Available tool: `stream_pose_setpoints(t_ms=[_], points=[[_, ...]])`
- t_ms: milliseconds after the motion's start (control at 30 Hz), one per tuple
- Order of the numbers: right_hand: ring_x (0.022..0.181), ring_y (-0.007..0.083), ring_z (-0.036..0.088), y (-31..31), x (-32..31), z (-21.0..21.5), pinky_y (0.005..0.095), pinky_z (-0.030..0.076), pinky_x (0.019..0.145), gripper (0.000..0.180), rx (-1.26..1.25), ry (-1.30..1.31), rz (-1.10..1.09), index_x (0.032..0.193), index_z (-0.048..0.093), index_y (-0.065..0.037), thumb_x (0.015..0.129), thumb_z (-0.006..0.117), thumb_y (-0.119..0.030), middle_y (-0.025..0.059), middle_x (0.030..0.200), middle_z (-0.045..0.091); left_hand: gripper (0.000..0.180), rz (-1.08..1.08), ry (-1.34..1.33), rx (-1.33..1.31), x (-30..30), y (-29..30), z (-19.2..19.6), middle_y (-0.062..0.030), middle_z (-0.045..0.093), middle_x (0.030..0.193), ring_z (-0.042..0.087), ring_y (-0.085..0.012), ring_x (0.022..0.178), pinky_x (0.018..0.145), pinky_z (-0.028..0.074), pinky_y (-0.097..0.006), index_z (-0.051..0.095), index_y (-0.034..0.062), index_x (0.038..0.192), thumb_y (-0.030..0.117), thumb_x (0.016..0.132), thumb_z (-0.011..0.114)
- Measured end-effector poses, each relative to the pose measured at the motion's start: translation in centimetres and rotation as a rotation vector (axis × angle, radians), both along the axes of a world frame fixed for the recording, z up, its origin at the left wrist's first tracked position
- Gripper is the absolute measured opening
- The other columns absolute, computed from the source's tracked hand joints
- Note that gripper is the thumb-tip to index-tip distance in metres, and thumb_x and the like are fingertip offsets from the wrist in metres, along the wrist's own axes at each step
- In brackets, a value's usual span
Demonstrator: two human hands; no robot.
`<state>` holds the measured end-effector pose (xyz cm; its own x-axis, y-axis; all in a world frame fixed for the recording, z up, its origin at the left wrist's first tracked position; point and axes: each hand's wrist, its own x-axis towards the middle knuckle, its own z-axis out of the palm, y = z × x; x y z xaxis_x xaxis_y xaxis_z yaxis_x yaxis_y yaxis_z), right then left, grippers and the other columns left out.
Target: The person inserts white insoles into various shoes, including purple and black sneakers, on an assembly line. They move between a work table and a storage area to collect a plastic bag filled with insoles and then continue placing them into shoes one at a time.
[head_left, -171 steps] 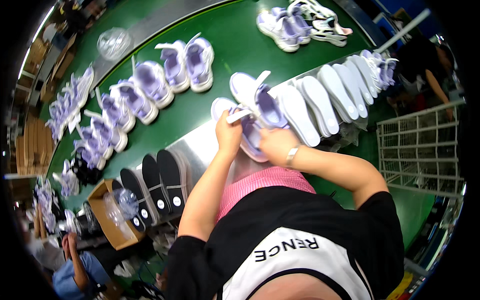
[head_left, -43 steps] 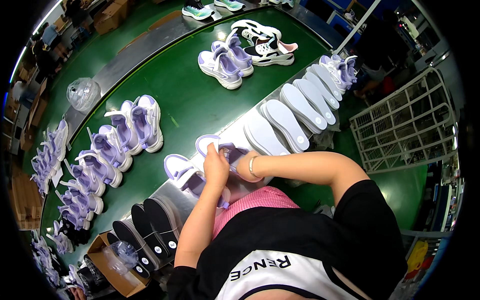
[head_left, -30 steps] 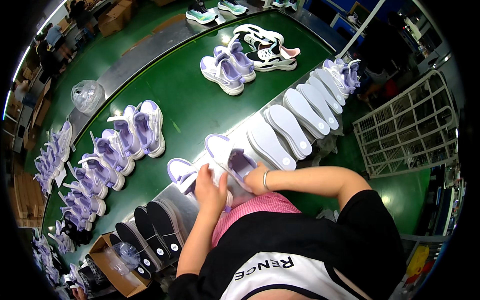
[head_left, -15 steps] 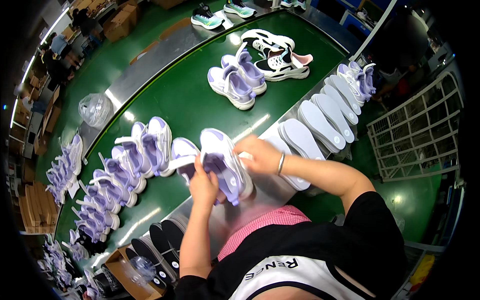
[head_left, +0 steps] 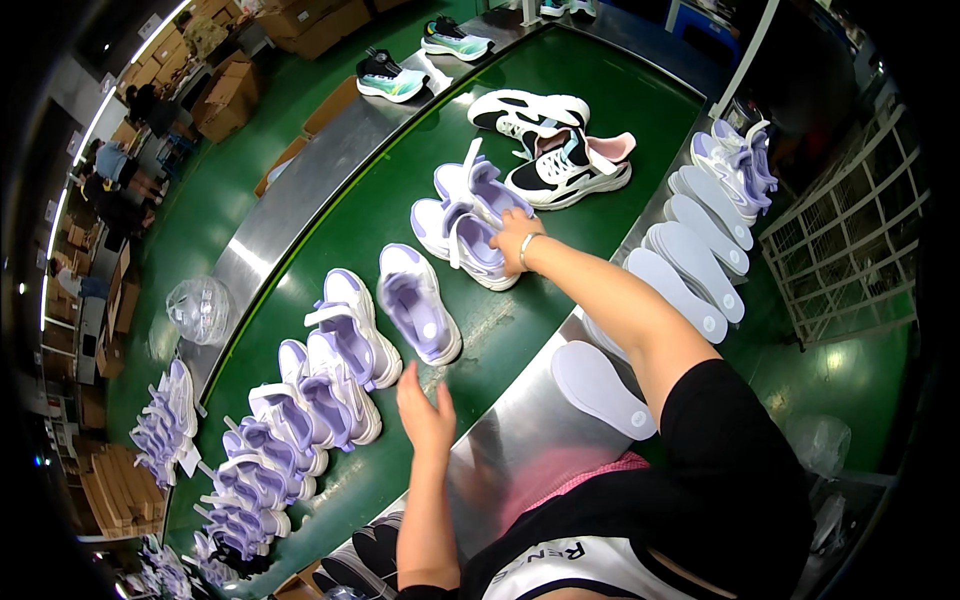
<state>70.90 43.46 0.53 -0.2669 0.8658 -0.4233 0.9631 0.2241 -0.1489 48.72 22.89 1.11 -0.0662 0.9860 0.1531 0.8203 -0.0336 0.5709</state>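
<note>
A white and lavender shoe (head_left: 420,315) lies on the green conveyor belt (head_left: 330,235), opening up. My left hand (head_left: 425,408) hovers just below it, fingers spread and holding nothing. My right arm stretches out over the belt. My right hand (head_left: 512,232) lies on a pair of lavender shoes (head_left: 462,212), its fingers curled over the nearer shoe's collar.
More lavender shoes (head_left: 300,400) line the belt to the left. Black and white sneakers (head_left: 550,150) sit farther along. White insoles (head_left: 690,240) overlap on the steel ledge (head_left: 520,440), one insole (head_left: 595,385) apart. A wire rack (head_left: 850,250) stands right; black soles (head_left: 370,550) lie below.
Both hands held a lavender shoe before. It now lies on the belt, my left hand has let go, and my right hand has reached out to the farther pair.
</note>
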Motion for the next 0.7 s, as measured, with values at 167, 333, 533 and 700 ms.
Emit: stream_pose_setpoints(t_ms=[167,333,533,700], points=[[0.103,0.0277,0.049,0.1,1.6,-0.1,0.0362,0.042,0.084,0.043,0.003,0.216,-0.147,0.101,0.06,-0.017,0.061,0.067,-0.032,0.0109,0.109,0.055,0.042,0.04,-0.138,-0.114,0.6,-3.0,0.9,-0.0191,0.048,0.108,0.048,-0.0303,0.099,0.084,0.038,-0.037,0.042,-0.0011,0.114,0.011,0.077,0.056],[0.085,0.0311,0.054,-8.1,-0.5,6.0,0.0402,0.044,0.072,0.044,0.257,0.497,-0.052,0.091,0.06,-0.012,0.066,0.061,-0.049,0.014,0.087,0.057,0.031,0.186,-0.663,-0.131,-0.2,-4.7,1.9,-0.0104,0.056,0.1,0.053,-0.0166,0.088,0.078,0.041,-0.026,0.048,-0.0012,0.109,0.016,0.084,0.051],[0.087,0.0278,0.049,-25.5,-1.6,10.5,0.0383,0.047,0.061,0.029,0.363,0.552,0.24,0.08,0.057,-0.012,0.064,0.064,-0.036,0.0115,0.097,0.05,0.08,0.086,-1.029,-0.003,2.5,-8.8,5.0,-0.0184,0.019,0.133,0.024,-0.0267,0.121,0.099,0.02,-0.037,0.006,0.0027,0.133,0.02,0.075,0.059],[0.089,0.0291,0.049,-34.2,-1.5,7.9,0.0372,0.046,0.068,0.026,0.063,0.473,0.297,0.079,0.058,-0.01,0.067,0.063,-0.032,0.0159,0.095,0.05,0.097,0.344,-1.237,-0.41,4.5,-16.8,4.0,-0.0191,0.01,0.137,0.014,-0.0258,0.126,0.102,0.013,-0.035,-0.006,0.0005,0.133,0.019,0.069,0.065]])
